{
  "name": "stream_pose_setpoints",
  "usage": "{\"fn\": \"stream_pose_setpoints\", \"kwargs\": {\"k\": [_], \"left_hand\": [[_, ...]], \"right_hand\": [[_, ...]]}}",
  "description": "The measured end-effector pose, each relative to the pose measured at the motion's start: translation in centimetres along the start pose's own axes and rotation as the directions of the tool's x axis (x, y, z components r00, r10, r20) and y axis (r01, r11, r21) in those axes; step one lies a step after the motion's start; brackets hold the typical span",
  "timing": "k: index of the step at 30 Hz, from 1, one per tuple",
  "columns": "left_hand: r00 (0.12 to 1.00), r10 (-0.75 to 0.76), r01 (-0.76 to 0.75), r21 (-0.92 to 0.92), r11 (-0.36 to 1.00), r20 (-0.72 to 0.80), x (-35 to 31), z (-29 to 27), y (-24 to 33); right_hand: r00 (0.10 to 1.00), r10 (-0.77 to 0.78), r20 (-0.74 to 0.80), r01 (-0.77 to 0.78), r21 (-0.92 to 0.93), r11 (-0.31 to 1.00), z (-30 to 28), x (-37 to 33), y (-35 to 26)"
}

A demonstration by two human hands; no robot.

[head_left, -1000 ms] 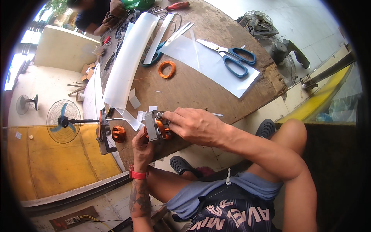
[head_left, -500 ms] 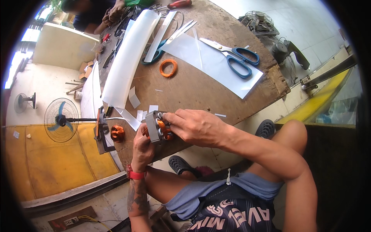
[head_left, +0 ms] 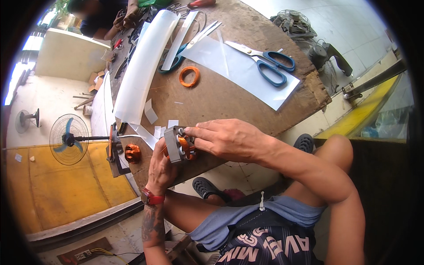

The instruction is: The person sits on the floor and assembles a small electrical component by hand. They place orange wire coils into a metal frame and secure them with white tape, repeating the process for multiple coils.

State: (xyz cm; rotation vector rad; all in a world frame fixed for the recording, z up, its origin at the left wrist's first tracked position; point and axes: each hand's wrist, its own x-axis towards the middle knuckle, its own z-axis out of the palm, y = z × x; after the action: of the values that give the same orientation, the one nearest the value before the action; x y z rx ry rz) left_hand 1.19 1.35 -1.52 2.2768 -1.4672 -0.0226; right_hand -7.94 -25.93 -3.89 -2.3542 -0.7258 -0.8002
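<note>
A grey motor stator (head_left: 172, 145) with orange copper windings stands above the near left edge of the wooden table. My left hand (head_left: 160, 170) grips it from the left and below, its fingers partly hidden behind the metal. From the right, my right hand (head_left: 225, 139) reaches across with thumb and fingers pressed at the coil side, next to a pale insulating piece. Whatever those fingertips pinch is too small to make out. A second bundle of copper winding (head_left: 132, 153) rests on the table to the left. Small white film pieces (head_left: 172, 124) lie just beyond the stator.
A roll of clear film (head_left: 145, 66), blue-handled scissors (head_left: 274, 66), a second pair (head_left: 179, 57) and a ring of copper wire (head_left: 189, 77) lie on the wooden table (head_left: 229, 104). A standing fan (head_left: 69, 139) is at left. Another person's hands (head_left: 128, 17) work at the far left.
My left wrist has shifted slightly left and turned a little. The stator stays in nearly the same place, with my right fingers still against its coil side.
</note>
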Motion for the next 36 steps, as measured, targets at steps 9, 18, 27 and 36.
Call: {"fn": "stream_pose_setpoints", "kwargs": {"k": [9, 18, 27, 36], "left_hand": [[0.996, 0.02, -0.005, 0.18, 0.984, -0.081, 0.1, 0.2, 0.2], [0.989, -0.079, 0.097, 0.141, 0.985, -0.128, 0.4, -0.1, 1.8], [0.927, -0.369, 0.358, -0.142, 0.923, -0.061, -0.2, -0.9, 2.6], [0.995, 0.006, 0.031, 0.379, 0.925, -0.095, 0.1, 0.5, 1.8]], "right_hand": [[0.998, 0.05, -0.037, -0.049, 0.025, 0.998, 0.6, 0.1, -0.6], [0.986, 0.152, 0.073, -0.153, 0.015, 0.988, 0.7, 0.5, -1.7], [0.982, 0.168, 0.088, -0.171, 0.032, 0.985, 1.6, 0.7, -2.0], [0.98, 0.183, 0.078, -0.191, 0.107, 0.976, 1.3, 0.7, -1.9]]}}
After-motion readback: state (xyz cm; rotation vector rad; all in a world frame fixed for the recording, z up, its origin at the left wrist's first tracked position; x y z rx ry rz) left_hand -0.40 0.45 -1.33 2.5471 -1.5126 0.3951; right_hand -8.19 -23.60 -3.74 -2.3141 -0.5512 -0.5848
